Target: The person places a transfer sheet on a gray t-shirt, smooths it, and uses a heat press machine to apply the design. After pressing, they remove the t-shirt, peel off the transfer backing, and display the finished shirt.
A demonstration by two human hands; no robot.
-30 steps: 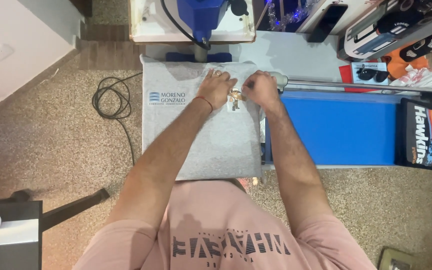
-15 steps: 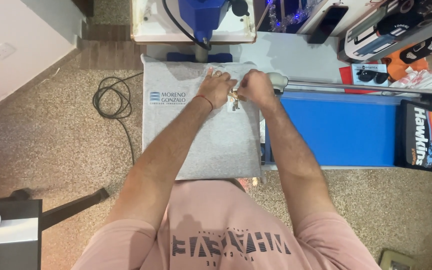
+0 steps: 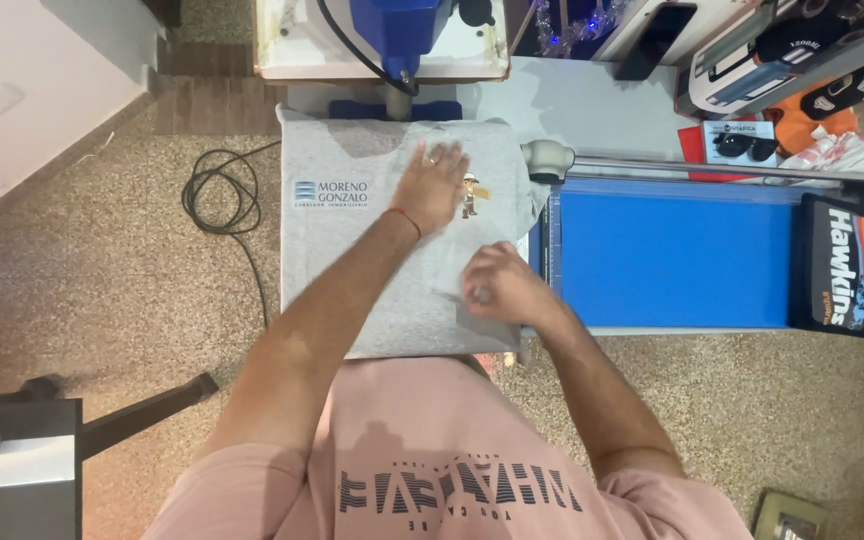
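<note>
- Left hand (image 3: 434, 180): grip released, palm and spread fingers laid flat on the grey T-shirt (image 3: 392, 260). A red thread band sits on the wrist, a ring on one finger.
- Right hand (image 3: 500, 285): fingers curled loosely, knuckles resting on the shirt near its right edge. Whether this grip pinches cloth cannot be told; it looks like a loose fist holding nothing.
- The shirt lies spread over the lower plate of the heat press (image 3: 402, 30), whose blue head stands just beyond the left fingertips.
- The small figure transfer (image 3: 471, 194) lies on the cloth just right of the left fingertips, touching or nearly so; no hand is on top of it.
- Risk: a sideways sweep of the flat left hand could nudge the transfer askew, since nothing visible pins it.
- Risk: the right fist dragging on the cloth could pull a crease toward the transfer; the shirt already bunches at its right edge by the grey knob (image 3: 549, 158).
- Risk: the press head is close past the left fingers. If hot, which cannot be judged here, a reach forward could meet it.
- Risk: the black cable (image 3: 220, 195) is coiled on the floor left of the left arm, a snag hazard for feet.
- The blue cutting mat (image 3: 672, 250) lies right of the right hand, apart from the shirt work.
</note>
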